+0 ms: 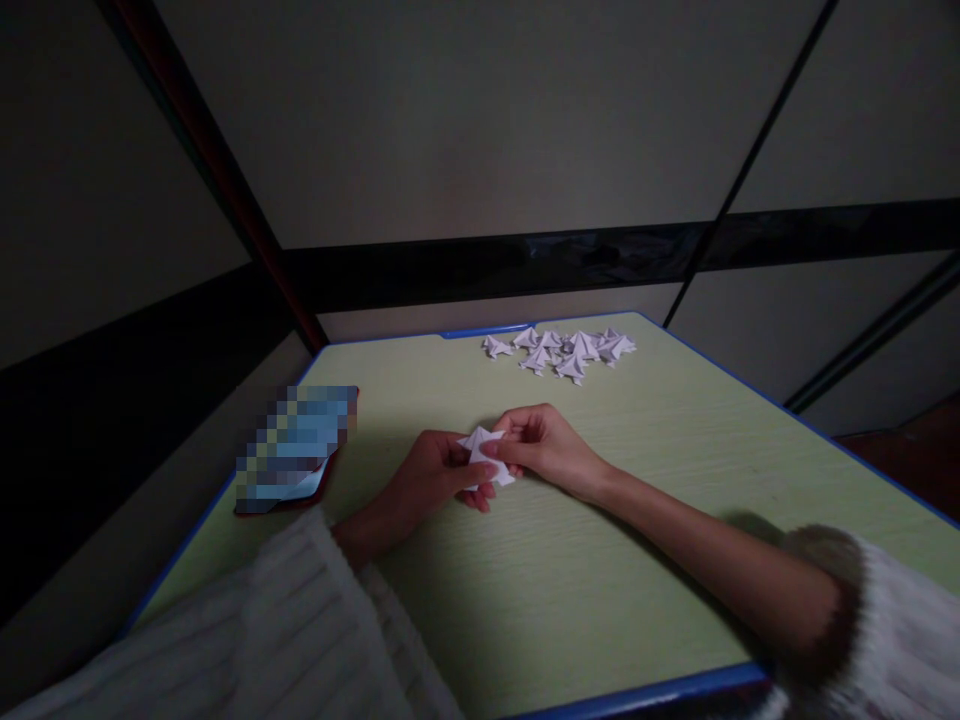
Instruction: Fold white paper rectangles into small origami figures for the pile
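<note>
A small folded white paper figure (480, 442) is pinched between my two hands above the middle of the table. My left hand (442, 470) grips its lower left side, thumb lying across the front and fingers behind. On the right side, my right hand (547, 445) holds it with the thumb pressed on the paper. Pointed flaps stick out at its lower right, and creases fan from its top point. Part of the paper is covered by both thumbs. Farther back lie several similar folded white paper figures (581, 348) in a loose cluster.
The pale green table (660, 440) has a blue edge. At its left side lies a flat, dark-rimmed device (322, 480) with a blurred-out screen. A grey panelled wall (465, 130) with a black band stands right behind the table.
</note>
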A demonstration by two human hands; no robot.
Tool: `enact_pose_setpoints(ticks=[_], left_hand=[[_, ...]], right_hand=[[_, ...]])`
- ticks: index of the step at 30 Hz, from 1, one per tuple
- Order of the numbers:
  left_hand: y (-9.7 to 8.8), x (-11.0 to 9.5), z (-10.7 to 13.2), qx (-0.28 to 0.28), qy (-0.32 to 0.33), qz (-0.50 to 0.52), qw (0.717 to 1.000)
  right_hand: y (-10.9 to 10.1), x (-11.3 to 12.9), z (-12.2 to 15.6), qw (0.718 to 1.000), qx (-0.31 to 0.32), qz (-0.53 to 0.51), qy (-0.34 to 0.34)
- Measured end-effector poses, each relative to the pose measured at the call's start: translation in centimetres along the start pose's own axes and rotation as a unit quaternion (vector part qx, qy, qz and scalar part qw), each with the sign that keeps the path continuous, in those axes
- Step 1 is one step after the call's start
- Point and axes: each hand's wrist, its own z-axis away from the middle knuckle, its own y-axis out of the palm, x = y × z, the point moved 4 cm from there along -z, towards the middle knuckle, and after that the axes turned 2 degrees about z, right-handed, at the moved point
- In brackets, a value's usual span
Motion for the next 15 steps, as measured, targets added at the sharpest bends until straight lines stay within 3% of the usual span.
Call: enact_pose_setpoints(ticks=[8,15], left_hand=[[0.17,0.18,-0.01,0.032,-0.031,-0.020,0.999],[0.39,0.06,0.16,0.090,-0.036,-0.035,0.995]], right_hand=[[0.12,-0.09,0.21,0.999,0.031,0.038,-0.006],[0.36,0.10,0.72,0.991,0.030,0.115,-0.069]])
